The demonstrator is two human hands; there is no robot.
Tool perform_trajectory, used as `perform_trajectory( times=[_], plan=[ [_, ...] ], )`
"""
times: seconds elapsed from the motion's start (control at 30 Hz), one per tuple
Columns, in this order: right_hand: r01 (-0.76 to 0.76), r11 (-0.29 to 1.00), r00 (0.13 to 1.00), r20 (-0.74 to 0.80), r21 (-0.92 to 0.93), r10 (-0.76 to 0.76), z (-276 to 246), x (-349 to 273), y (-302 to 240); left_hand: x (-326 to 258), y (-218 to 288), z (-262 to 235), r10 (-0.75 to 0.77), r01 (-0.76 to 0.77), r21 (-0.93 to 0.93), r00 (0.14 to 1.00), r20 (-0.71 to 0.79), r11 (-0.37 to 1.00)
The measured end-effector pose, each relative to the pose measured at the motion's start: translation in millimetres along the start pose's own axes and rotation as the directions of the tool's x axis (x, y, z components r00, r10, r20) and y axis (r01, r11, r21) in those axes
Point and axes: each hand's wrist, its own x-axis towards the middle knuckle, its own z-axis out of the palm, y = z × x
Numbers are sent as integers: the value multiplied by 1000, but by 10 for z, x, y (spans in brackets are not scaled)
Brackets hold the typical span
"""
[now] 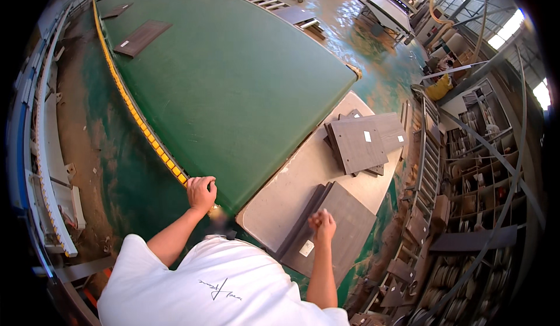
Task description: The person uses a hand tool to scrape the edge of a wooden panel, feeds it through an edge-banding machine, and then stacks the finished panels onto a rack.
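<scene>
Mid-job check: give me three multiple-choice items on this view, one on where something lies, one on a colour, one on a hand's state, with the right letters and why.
1. Where does the left hand rest?
A. on the near corner of the green conveyor belt
B. on the far stack of panels
C. on the floor

2. What colour is the strip along the belt's left edge?
A. red
B. white
C. yellow

3. How is the right hand?
A. spread flat on the green belt
B. fingers curled, over the near stack of dark panels
C. lifting a panel high in the air

Answers:
1 A, the hand sits at the belt's near corner by the strip.
2 C, the segmented strip shows yellow.
3 B, the fingers are bunched above the top grey-brown panel on the pale table.
</scene>
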Motion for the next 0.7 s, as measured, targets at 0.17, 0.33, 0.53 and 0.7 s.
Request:
perform_trajectory(
  times=[0.17,0.33,0.53,0.7],
  plan=[
    [-16,999,992,-124,-35,11,-450,-284,282,25,38,-9,-7,6,17,999,48,1000],
    [48,979,996,-68,-198,-63,-280,-240,276,26,-15,5,-25,21,62,997,67,998],
    [116,959,993,32,-257,-112,87,-41,-8,39,-75,40,-38,38,9,999,18,999],
    [366,803,930,208,-470,-302,728,1198,-704,63,-51,94,-50,50,-25,999,4,998]
  ],
)
